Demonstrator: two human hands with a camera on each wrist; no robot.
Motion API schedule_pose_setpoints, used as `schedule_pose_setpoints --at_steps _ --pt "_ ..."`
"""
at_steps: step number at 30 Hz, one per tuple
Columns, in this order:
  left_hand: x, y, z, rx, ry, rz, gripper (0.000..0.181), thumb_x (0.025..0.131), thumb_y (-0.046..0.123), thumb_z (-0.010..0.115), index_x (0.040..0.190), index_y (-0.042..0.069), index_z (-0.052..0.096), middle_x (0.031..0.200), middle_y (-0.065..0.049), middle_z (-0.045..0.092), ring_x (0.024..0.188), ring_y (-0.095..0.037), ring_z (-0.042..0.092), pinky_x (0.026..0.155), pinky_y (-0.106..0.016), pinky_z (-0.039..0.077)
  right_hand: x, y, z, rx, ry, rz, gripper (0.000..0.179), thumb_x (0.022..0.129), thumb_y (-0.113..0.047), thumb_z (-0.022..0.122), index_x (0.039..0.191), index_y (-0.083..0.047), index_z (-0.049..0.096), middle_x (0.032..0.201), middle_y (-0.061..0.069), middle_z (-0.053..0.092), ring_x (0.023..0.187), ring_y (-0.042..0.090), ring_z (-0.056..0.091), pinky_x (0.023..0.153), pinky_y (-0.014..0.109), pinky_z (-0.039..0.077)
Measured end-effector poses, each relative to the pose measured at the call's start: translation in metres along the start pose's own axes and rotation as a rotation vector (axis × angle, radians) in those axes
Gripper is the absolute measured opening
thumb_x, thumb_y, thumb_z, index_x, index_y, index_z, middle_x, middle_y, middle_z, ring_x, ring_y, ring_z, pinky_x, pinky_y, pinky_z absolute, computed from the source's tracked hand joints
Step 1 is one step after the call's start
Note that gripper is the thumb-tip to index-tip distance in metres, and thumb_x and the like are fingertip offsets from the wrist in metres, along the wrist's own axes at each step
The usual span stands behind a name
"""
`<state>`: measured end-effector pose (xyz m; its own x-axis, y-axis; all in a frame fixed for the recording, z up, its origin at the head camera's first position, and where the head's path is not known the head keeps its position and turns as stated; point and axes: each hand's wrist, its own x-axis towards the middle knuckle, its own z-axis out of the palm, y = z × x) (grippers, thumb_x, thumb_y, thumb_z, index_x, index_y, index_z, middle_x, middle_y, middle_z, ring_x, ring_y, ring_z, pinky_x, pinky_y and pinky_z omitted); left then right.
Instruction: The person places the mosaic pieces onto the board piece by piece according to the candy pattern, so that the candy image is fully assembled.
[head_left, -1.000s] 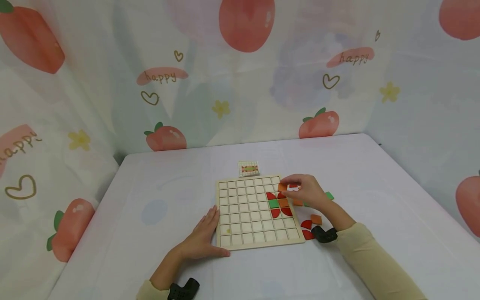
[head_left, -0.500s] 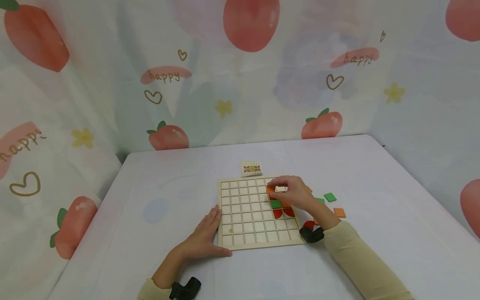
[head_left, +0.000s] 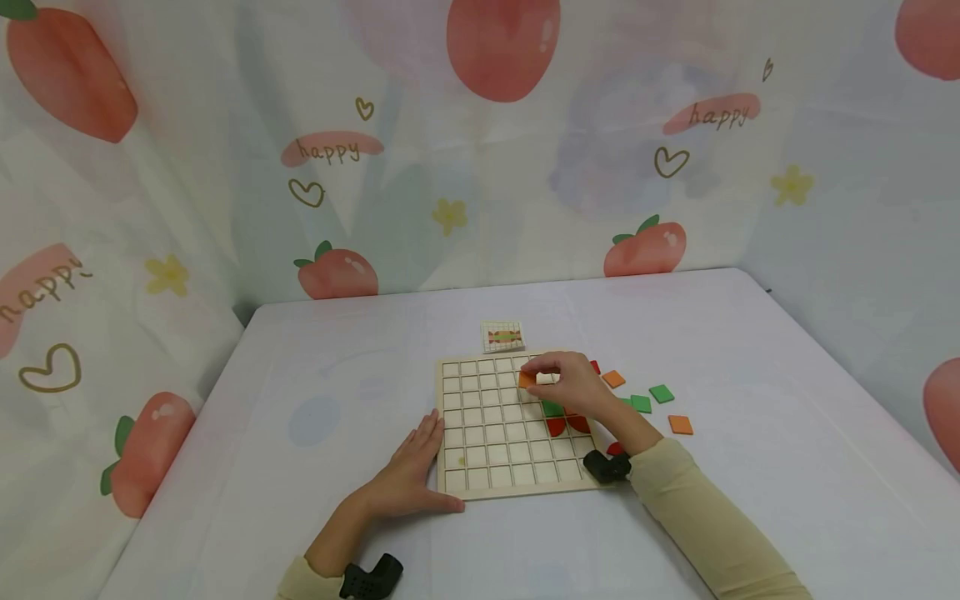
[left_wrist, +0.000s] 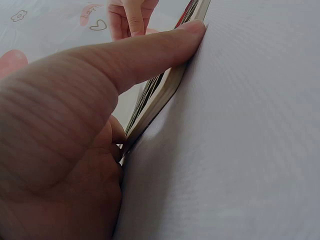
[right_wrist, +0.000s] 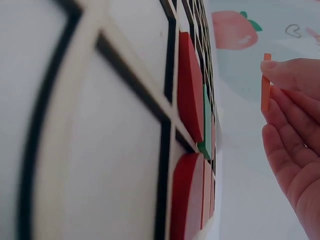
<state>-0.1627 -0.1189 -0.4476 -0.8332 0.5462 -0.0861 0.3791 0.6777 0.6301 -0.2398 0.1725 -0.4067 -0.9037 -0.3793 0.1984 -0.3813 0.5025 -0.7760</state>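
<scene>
My right hand (head_left: 576, 387) pinches an orange square tile (head_left: 527, 379) between thumb and fingers, over the far right part of a wooden grid board (head_left: 480, 495). In the right wrist view this orange tile (right_wrist: 266, 87) stands on edge in the pinch, apart from the board. Red rounded pieces (head_left: 555, 427) and a green square tile (head_left: 552, 408) sit in board cells below that hand, which hides part of the group. My left hand (head_left: 408, 471) rests at the board's near left corner, fingers straight along the left side. Its thumb (left_wrist: 165, 47) lies along the front edge.
Right of the board lie loose green tiles (head_left: 662, 393), orange tiles (head_left: 681, 425) and red pieces (head_left: 615, 448), some partly behind the right arm. A small pattern card (head_left: 504, 337) stands just past the board's far edge. Patterned cloth (head_left: 405, 167) hangs behind the white table (head_left: 337, 350).
My right hand has moved left across the board with the orange tile, uncovering loose tiles on the right. The left hand stays at the corner.
</scene>
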Motion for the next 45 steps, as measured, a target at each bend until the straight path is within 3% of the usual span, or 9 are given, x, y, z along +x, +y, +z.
schedule_pose_setpoints --at_steps 6,13,26,45 --pt "0.0 -0.001 0.0 0.003 0.001 0.0 0.119 0.067 0.061 0.071 0.146 0.001 0.006 0.153 -0.01 -0.004 0.138 -0.022 -0.005 0.109 -0.042 0.004 0.002 -0.002 0.001 -0.007 -0.017 0.026 0.03 0.078 -0.005 0.073 0.106 0.0 0.067 0.104 0.012 0.064 0.101 0.029 0.058 0.085 0.044 0.047" --pt "0.002 -0.002 0.001 -0.009 0.006 -0.001 0.12 0.066 0.062 0.071 0.146 0.001 0.006 0.153 -0.01 -0.004 0.138 -0.022 -0.005 0.109 -0.043 0.004 0.003 0.006 0.001 -0.1 -0.067 0.023 0.029 0.077 -0.006 0.073 0.105 -0.001 0.067 0.103 0.009 0.064 0.099 0.027 0.059 0.083 0.039 0.048" --pt "0.002 -0.001 0.002 -0.009 0.006 -0.008 0.121 0.065 0.061 0.072 0.146 0.001 0.006 0.153 -0.01 -0.004 0.138 -0.022 -0.004 0.109 -0.043 0.004 0.002 0.011 0.001 -0.053 -0.089 0.036 0.031 0.078 -0.007 0.073 0.108 0.0 0.066 0.104 0.009 0.064 0.101 0.027 0.058 0.085 0.039 0.048" --pt "0.002 -0.002 0.002 -0.003 0.007 -0.011 0.121 0.065 0.061 0.072 0.146 0.001 0.006 0.153 -0.01 -0.004 0.138 -0.021 -0.004 0.109 -0.042 0.004 0.008 0.016 0.004 -0.112 -0.138 -0.023 0.026 0.078 -0.004 0.072 0.104 -0.001 0.068 0.104 0.009 0.065 0.098 0.024 0.06 0.082 0.035 0.049"
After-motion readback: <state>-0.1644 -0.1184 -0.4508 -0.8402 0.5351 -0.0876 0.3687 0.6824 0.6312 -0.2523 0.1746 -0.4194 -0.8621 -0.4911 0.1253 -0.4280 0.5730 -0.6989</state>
